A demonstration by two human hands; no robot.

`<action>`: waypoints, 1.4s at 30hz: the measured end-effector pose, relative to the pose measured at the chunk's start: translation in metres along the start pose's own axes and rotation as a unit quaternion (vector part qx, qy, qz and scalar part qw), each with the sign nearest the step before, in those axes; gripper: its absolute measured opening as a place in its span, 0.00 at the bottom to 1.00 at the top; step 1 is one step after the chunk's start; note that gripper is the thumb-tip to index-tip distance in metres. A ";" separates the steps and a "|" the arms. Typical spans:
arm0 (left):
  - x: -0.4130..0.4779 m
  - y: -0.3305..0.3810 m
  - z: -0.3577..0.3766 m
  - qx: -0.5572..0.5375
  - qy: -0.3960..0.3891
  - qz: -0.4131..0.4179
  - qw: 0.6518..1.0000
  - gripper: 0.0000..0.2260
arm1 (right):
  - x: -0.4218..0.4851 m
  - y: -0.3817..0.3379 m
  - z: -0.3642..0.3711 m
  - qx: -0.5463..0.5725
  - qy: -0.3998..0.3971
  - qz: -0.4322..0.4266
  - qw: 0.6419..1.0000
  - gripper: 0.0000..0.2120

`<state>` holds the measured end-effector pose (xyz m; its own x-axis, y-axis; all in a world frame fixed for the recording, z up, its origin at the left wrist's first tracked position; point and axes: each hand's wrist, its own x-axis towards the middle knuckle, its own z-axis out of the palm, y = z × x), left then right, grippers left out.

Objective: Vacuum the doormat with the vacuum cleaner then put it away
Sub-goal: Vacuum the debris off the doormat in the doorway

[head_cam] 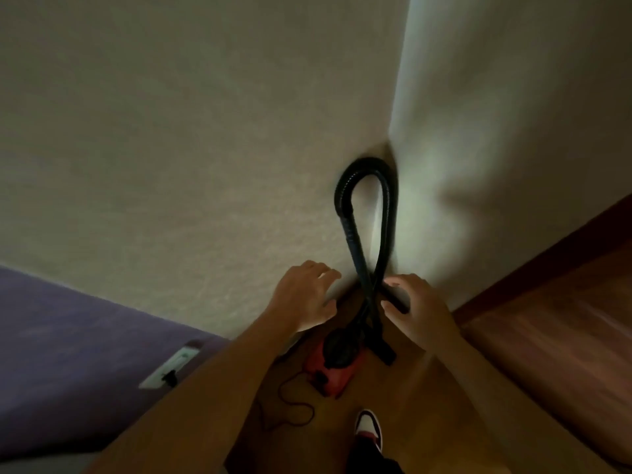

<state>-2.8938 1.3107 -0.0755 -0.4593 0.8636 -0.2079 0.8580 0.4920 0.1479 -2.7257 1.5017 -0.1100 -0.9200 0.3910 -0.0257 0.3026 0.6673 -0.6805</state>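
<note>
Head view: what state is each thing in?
Vacuum cleaner: standing on the floor by the wall.
Hose: looped upward against the wall corner.
Wand: held by the right hand, tip down.
Cord: loose on the floor, unwound.
Wall socket: dark plug in it, apparently.
Left hand: open, holding nothing.
Right hand: grips the wand.

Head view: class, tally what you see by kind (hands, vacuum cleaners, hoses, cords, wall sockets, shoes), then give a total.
Hands (left hand, right hand): 2
Vacuum cleaner: 1
Hose: 1
Cord: 1
Wall socket: 1
Shoe: 1
Total: 7
</note>
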 end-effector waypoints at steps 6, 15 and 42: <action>0.091 -0.035 0.000 0.220 0.117 0.278 0.928 0.17 | 0.017 0.016 -0.001 0.041 0.007 0.068 0.997 0.23; 0.204 -0.025 -0.028 0.360 -0.055 0.330 0.871 0.18 | 0.014 0.051 0.014 0.079 0.058 0.140 0.985 0.23; 0.206 -0.057 -0.045 0.050 0.178 0.286 0.940 0.24 | 0.198 0.025 0.085 0.127 -0.001 0.126 0.984 0.17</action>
<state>-3.0478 1.4650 -0.0829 0.0514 0.9746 0.2180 0.9972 -0.0619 0.0418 -2.9215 1.5425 -0.1942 -0.8242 0.5228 -0.2174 0.4492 0.3701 -0.8131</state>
